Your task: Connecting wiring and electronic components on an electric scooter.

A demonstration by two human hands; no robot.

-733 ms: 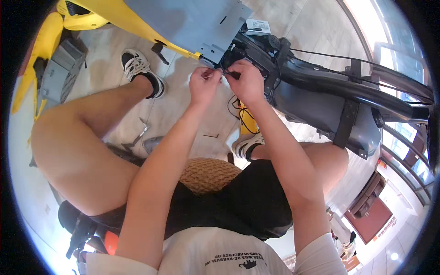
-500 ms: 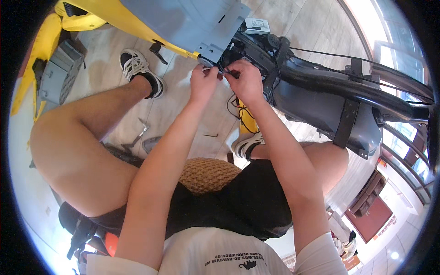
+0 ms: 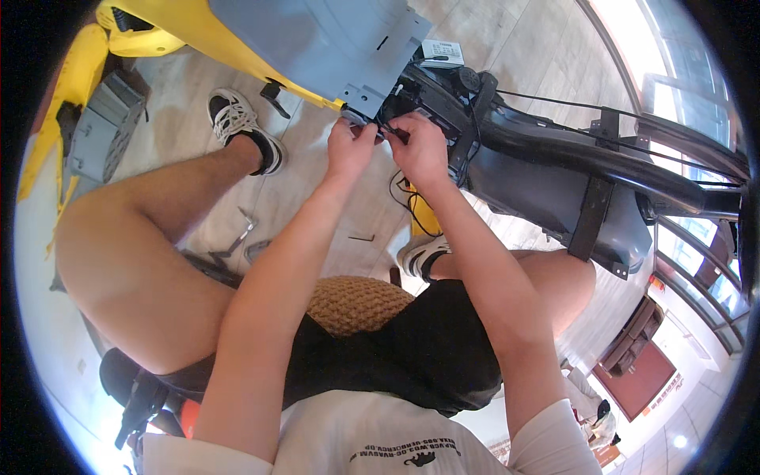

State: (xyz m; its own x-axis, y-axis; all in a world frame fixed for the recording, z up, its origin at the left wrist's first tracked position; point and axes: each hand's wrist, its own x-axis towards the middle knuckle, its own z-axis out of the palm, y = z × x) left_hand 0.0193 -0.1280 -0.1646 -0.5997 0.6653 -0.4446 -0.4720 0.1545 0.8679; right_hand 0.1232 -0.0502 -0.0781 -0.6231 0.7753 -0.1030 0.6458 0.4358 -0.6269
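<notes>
While you sit on the woven stool (image 3: 356, 305) with your knees spread, both arms reach straight out so the work sits right under your eyes, at the seam where the grey body panel (image 3: 317, 47) meets the black scooter frame (image 3: 554, 150). Your left hand (image 3: 348, 150) has its fingers curled in narrow against the lower lip of the panel, seemingly steadying it; whether it grips anything small I cannot tell. Your right hand (image 3: 419, 146) pinches a thin dark wire (image 3: 385, 130) between thumb and fingertips just beside the left hand, close enough that the two nearly touch. More black cable (image 3: 404, 198) hangs in a loop below your right wrist. A small white rectangular label (image 3: 442, 52) sits on a box at the top of the frame, just above your hands. Loose tools (image 3: 241, 233) lie on the floor near your left leg, within reach.
</notes>
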